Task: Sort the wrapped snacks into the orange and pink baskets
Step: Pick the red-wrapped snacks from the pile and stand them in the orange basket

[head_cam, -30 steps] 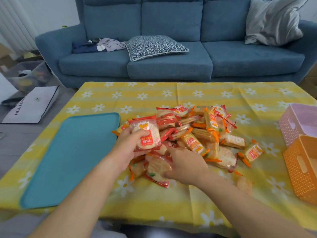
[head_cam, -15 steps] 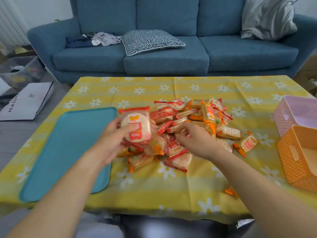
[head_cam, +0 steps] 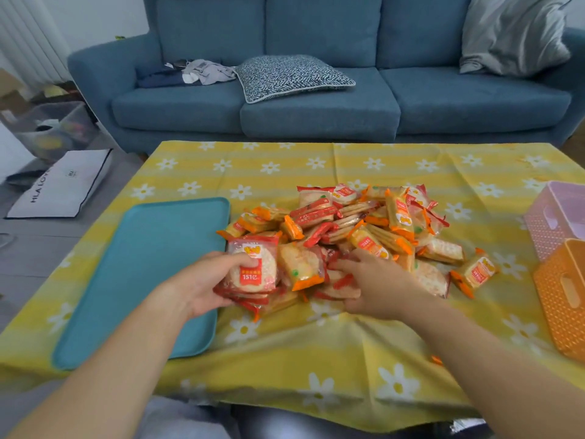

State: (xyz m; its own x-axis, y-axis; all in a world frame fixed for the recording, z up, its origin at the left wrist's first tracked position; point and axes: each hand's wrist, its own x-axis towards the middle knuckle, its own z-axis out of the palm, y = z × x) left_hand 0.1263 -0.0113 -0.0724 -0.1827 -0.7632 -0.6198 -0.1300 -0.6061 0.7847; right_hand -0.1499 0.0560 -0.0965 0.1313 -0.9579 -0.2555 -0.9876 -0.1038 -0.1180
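A heap of wrapped snacks, red-edged and orange-edged packets, lies in the middle of the yellow flowered tablecloth. My left hand grips a stack of red-edged rice cracker packets at the heap's near left, thumb on the top packet. My right hand lies on the heap's near edge, fingers spread over red packets; whether it grips one is hidden. The pink basket and the orange basket stand side by side at the right edge.
A teal tray lies flat on the left of the table. One orange-edged packet lies apart, right of the heap. A blue sofa with cushions stands behind the table. A white bag lies on the floor at left.
My left hand has stayed shut on the red-edged packets, now lower against the heap. My right hand has moved within the heap's near edge and now reaches leftward over the red packets.
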